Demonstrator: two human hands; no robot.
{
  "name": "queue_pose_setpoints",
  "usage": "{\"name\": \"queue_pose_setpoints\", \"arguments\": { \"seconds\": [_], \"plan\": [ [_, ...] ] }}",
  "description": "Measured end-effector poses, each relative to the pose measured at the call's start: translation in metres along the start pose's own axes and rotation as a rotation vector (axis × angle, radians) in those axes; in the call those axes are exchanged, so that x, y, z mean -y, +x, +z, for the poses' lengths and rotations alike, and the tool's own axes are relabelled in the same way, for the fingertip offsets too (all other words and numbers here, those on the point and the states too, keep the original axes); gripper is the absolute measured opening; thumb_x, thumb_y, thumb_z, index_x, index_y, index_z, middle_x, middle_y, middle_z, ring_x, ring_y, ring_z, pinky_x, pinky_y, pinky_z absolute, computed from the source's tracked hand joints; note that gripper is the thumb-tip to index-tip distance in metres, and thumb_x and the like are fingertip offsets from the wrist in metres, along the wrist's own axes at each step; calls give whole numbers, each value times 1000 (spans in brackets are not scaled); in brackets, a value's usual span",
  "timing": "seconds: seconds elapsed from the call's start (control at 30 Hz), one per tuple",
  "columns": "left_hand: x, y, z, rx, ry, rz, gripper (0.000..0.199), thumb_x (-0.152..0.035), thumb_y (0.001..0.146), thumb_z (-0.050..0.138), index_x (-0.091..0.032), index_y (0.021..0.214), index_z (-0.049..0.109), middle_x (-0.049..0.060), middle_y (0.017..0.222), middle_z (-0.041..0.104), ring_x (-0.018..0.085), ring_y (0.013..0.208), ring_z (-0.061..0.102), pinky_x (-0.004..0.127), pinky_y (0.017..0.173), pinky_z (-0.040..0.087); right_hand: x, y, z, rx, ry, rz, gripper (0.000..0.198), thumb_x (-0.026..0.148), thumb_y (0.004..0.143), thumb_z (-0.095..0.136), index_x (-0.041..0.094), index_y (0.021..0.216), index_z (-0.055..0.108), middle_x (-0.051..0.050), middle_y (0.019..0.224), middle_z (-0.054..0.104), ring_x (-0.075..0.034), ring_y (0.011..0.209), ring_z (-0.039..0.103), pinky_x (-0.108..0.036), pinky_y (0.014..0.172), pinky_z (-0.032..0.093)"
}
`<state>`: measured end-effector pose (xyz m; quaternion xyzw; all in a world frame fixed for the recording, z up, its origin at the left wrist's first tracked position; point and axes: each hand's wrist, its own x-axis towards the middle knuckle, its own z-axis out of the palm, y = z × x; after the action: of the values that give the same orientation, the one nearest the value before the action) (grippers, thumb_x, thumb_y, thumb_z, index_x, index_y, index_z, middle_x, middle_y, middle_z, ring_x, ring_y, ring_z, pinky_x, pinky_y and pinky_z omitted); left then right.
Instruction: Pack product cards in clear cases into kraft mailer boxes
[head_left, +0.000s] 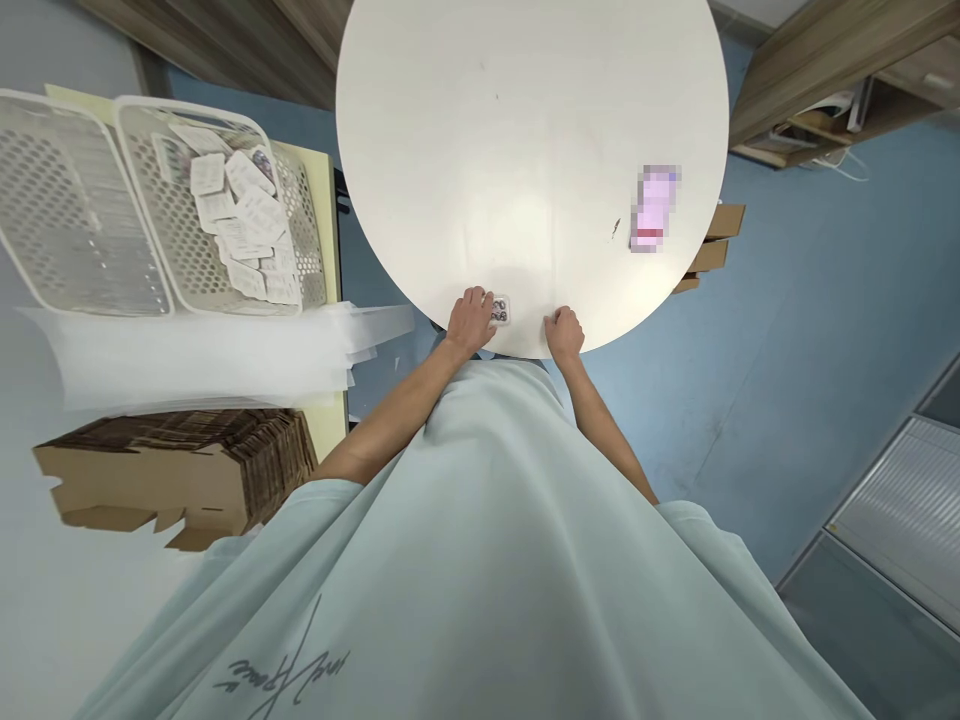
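Observation:
At the near edge of the round white table (525, 130), my left hand (470, 320) grips the left side of a small clear pack (502, 310). Several small dark round pieces show inside the pack, which lies flat on the tabletop. The fingers cover part of it. My right hand (565, 333) rests at the table's edge, a short way right of the pack and apart from it. Its fingers are curled closed, and whatever they might hold is hidden.
A blurred pink item (654, 210) lies on the table's right side. To the left, a white perforated basket (180, 250) holds several white packs, beside another basket (45, 265). White sheets (202, 355) and folded cardboard boxes (150, 485) are stacked nearer. Brown cartons (724, 235) stand right.

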<state>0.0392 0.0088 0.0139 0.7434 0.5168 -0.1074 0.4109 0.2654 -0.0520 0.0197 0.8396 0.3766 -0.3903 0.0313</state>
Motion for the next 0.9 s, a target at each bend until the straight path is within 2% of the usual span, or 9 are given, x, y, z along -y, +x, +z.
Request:
{"name": "queue_pose_setpoints", "arguments": {
  "seconds": [0.13, 0.23, 0.37, 0.6, 0.77, 0.9],
  "plan": [
    [0, 0, 3, -6, -11, 24, 83, -28, 92, 72, -14, 170, 49, 29, 171, 50, 51, 161, 42, 62, 128, 40, -1, 4, 1, 34, -8, 4, 12, 32, 110, 62, 27, 99, 61, -15, 124, 77, -34, 115, 74, -49, 103, 60],
    [-1, 2, 6, -6, 3, 44, 83, -26, 92, 70, -13, 171, 48, 30, 172, 49, 50, 162, 42, 61, 128, 41, -1, 3, -1, 44, 71, 31, 9, 31, 107, 68, 29, 101, 61, -11, 116, 82, -32, 112, 75, -47, 101, 61],
    [-1, 3, 8, -6, -20, 47, 83, -29, 93, 71, -14, 171, 47, 30, 171, 49, 51, 162, 41, 62, 128, 41, 3, -6, -7, 45, 130, 25, 7, 30, 105, 69, 29, 101, 63, -9, 117, 84, -30, 109, 76, -43, 99, 60],
    [2, 1, 9, -17, -69, 54, 81, -29, 95, 74, -9, 169, 48, 33, 170, 48, 53, 164, 40, 64, 131, 38, 32, -30, -8, 98, 104, -208, 11, 35, 108, 66, 27, 100, 68, -6, 111, 83, -27, 102, 75, -39, 93, 59],
    [7, -3, 10, -25, 3, 46, 77, -31, 101, 71, -11, 171, 47, 33, 170, 50, 51, 163, 44, 63, 128, 43, 62, -35, 9, 202, -32, -381, 10, 29, 110, 63, 25, 102, 69, -7, 115, 82, -28, 104, 74, -38, 90, 57],
    [19, -11, 10, -81, -51, 31, 81, -28, 100, 67, -12, 176, 41, 29, 177, 45, 47, 165, 43, 60, 130, 46, 79, -35, 23, 260, -125, -433, 14, 24, 111, 58, 25, 101, 68, -9, 117, 80, -28, 103, 72, -38, 87, 55]
  ]
}}
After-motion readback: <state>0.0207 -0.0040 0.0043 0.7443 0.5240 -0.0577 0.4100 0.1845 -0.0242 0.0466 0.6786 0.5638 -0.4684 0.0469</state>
